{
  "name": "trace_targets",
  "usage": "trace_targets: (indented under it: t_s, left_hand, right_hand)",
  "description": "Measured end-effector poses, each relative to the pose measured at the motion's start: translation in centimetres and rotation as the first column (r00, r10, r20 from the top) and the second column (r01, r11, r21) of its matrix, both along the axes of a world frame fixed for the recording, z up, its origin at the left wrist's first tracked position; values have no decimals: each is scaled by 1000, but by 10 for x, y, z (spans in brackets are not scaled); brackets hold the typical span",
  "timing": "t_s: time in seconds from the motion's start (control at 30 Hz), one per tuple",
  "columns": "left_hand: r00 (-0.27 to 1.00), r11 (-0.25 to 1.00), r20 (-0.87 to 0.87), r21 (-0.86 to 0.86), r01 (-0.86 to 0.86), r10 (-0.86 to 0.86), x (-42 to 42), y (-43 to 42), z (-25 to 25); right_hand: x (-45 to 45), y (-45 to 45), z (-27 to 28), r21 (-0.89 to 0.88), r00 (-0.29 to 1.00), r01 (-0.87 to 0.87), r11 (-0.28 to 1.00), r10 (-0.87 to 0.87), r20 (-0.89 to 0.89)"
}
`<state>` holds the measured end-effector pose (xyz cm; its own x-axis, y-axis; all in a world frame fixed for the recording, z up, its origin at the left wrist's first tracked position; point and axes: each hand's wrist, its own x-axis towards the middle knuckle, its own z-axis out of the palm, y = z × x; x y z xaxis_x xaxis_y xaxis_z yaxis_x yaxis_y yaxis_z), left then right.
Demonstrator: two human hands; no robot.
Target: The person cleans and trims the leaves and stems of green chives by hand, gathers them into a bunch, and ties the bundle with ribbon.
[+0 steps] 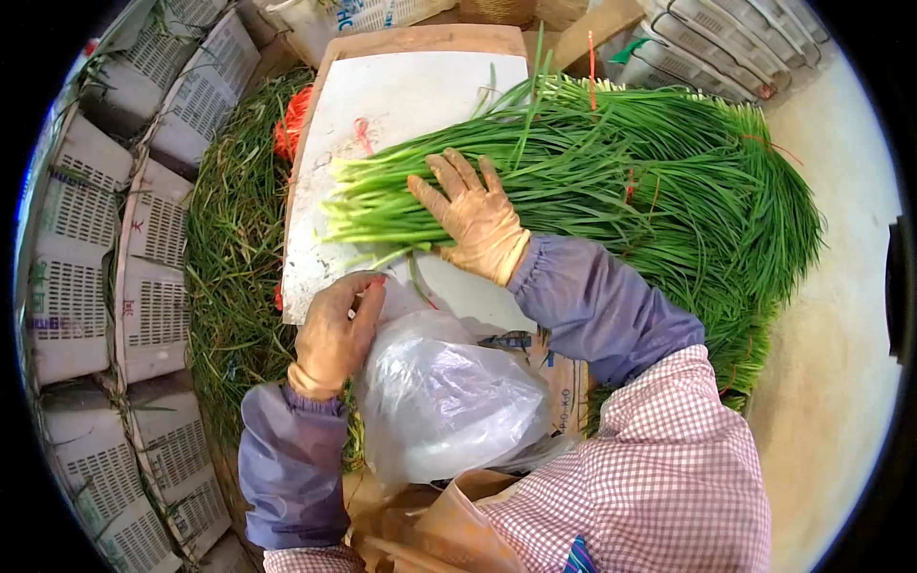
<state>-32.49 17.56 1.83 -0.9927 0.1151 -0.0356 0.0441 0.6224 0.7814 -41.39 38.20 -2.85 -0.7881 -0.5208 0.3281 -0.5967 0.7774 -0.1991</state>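
Note:
A loose bunch of long green stalks (pixel 382 205) lies on a white board (pixel 411 95), pale ends to the left. My right hand (pixel 473 220), in a thin tan glove, rests on the bunch with its fingers spread. At the board's lower left edge is my left hand (pixel 336 329), gloved too, thumb and forefinger pinched together; a small reddish bit shows at the fingertips, too small to name. Just right of that hand sits a clear plastic bag (pixel 458 392), puffed up.
Large piles of tied green stalks (pixel 726 191) fill the right side. Loose leafy scraps (pixel 234 239) lie left of the board, beside a tangle of red ties (pixel 292 124). White slotted crates (pixel 158 267) line the far left; more crates (pixel 707 48) stand at upper right.

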Motion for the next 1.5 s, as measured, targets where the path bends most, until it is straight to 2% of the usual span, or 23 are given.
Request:
trace_targets:
  t_s: [0.07,0.1,0.13,0.2,0.3,0.47,0.53,0.6,0.63,0.67,0.73,0.77,0.83,0.87,0.93,1.1,1.13,1.2,1.27,1.33,1.37,1.43,1.5]
  left_hand:
    - [994,981,62,-169,96,-87,-8,-5,0]
    - [990,977,-56,-180,119,-130,-13,-10,-6]
    - [994,956,-60,-283,71,-92,-18,-10,-5]
    - [944,885,-305,-464,-30,-129,-28,-23,-23]
    - [979,928,-199,-358,-104,33,-32,-28,-27]
    - [992,946,-118,-316,-74,38,-24,-3,-5]
    - [993,977,49,-190,-100,111,-22,-6,-2]
    - [993,984,43,-146,-102,109,-15,-15,-5]
    - [986,981,82,-138,-134,146,-11,-17,-2]
    - [976,978,120,-131,-165,180,-7,-20,-1]
    - [964,979,180,-89,-181,195,-1,-23,-5]
    - [968,986,188,-21,-165,166,2,-22,-9]
    - [968,991,220,39,-130,119,4,-14,-5]
    - [969,991,217,36,-127,116,6,-9,-2]
    - [973,993,216,68,-101,84,9,-5,2]
    - [954,968,244,140,-209,171,34,-44,10]
    - [945,942,249,206,-265,211,44,-58,5]
    - [907,928,348,194,-318,238,61,-74,13]
    - [894,913,372,218,-344,248,81,-85,12]
    - [882,898,396,239,-369,256,94,-90,11]
    - [868,900,416,211,-382,272,102,-91,9]
    - [843,899,451,170,-404,294,116,-96,5]
    - [876,928,446,215,-303,183,127,-101,2]
  right_hand:
    - [-7,-11,-3,-26,999,37,999,-38,-35]
    - [-10,-18,-7,-27,997,73,997,-74,-31]
    - [-12,-23,-12,-28,993,114,993,-115,-27]
    - [-12,-31,-23,12,980,175,984,-173,-101]
    - [-9,-31,-19,22,986,159,987,-157,-50]
    - [31,-2,16,-67,995,103,992,-102,17]
    - [55,37,22,-315,985,42,948,-93,-147]
    - [69,88,15,-697,964,234,678,-256,75]
    - [74,108,28,-769,874,433,469,-427,232]
    - [70,145,8,-826,821,521,214,-390,417]
    - [64,210,-5,-638,570,768,-46,-405,715]
    - [58,219,-10,-642,570,765,-52,-409,713]
    - [47,233,-19,-354,338,933,65,-491,803]
    - [41,236,-24,-262,297,955,140,-472,830]
    - [36,245,-44,-303,314,949,81,-248,916]
    - [77,303,-29,-668,676,737,-104,130,725]
    - [90,322,-25,-659,670,738,-146,36,742]
    - [113,372,-22,-760,798,590,-271,56,600]
    - [128,409,-9,-793,842,415,-446,-143,520]
    - [135,417,21,-777,669,215,-592,-490,559]
    - [135,420,34,-819,679,154,-552,-543,494]
    - [122,405,70,-957,722,118,-265,-639,266]
    - [96,366,124,-985,798,153,78,-598,77]
